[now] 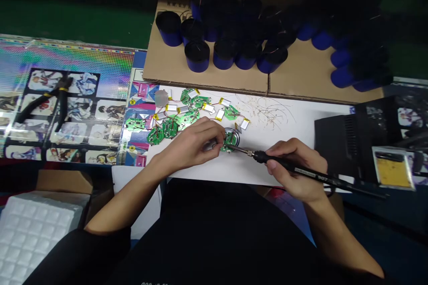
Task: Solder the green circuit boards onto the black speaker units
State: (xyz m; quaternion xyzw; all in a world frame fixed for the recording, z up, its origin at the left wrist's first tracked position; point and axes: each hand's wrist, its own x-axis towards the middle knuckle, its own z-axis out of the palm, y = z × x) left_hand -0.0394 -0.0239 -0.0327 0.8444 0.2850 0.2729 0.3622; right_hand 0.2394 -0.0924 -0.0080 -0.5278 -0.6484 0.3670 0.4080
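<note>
My right hand point(297, 169) is closed around the handle of a black soldering iron point(281, 161), which points left. Its metal tip reaches a round green circuit board point(230, 139) on the white work surface; whether it touches the board I cannot tell. Thin black wire point(238, 135) curves in loops around that board. At the board's left edge, my left hand point(197, 143) pinches what looks like an end of the thin black wire, its fingertips partly hiding it. Behind my left hand lie several more green boards point(170, 128) with small silver battery packs point(220, 114) wired to them.
Blue cylinders with black tops point(197, 56) stand on cardboard point(214, 78) at the back. Loose wire clippings point(267, 111) lie on the white surface point(281, 136). Black-handled pliers point(62, 93) rest on printed sheets at left. At right are a black box point(337, 142) and a yellow sponge tray point(393, 171).
</note>
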